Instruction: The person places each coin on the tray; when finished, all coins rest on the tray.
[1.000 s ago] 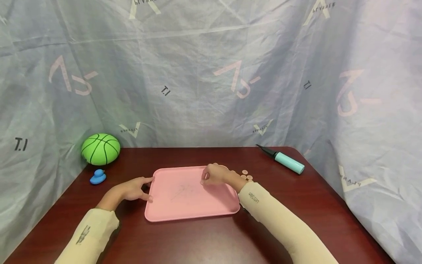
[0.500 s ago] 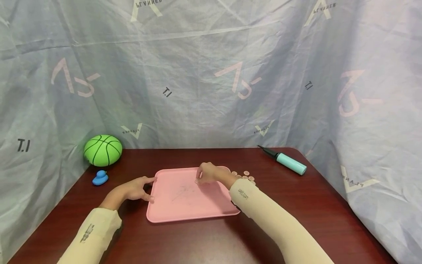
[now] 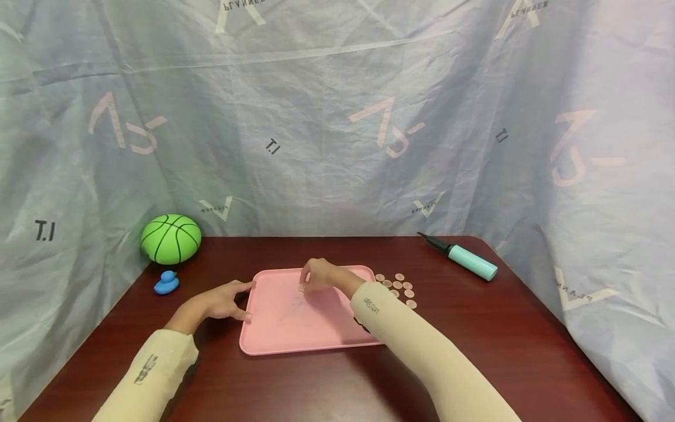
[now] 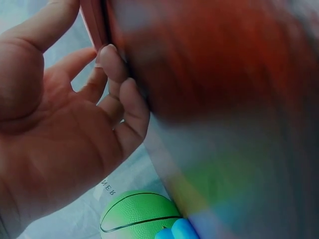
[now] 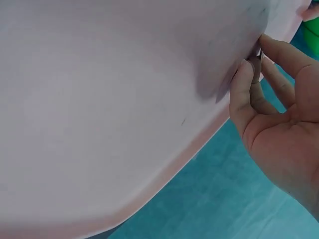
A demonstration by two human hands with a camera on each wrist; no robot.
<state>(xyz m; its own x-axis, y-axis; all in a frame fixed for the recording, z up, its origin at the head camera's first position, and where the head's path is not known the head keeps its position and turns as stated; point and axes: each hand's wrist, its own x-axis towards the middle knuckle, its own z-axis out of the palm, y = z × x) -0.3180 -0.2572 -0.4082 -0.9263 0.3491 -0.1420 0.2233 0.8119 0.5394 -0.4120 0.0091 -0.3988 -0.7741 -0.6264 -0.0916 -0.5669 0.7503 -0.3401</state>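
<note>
Now the left hand (image 3: 218, 303) rests relaxed against the near-left rim of the flat pink plastic tray (image 3: 316, 328). Beyond it, the right hand (image 3: 318, 275) has moved leftward over the tray, pinching a small copper coin (image 3: 302, 287); the remaining coins (image 3: 398, 286) lie uncovered right of it.

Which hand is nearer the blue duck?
Left. The left hand rests at the pink tray's left edge, just right of the blue duck; the right hand is farther, over the tray.
</note>
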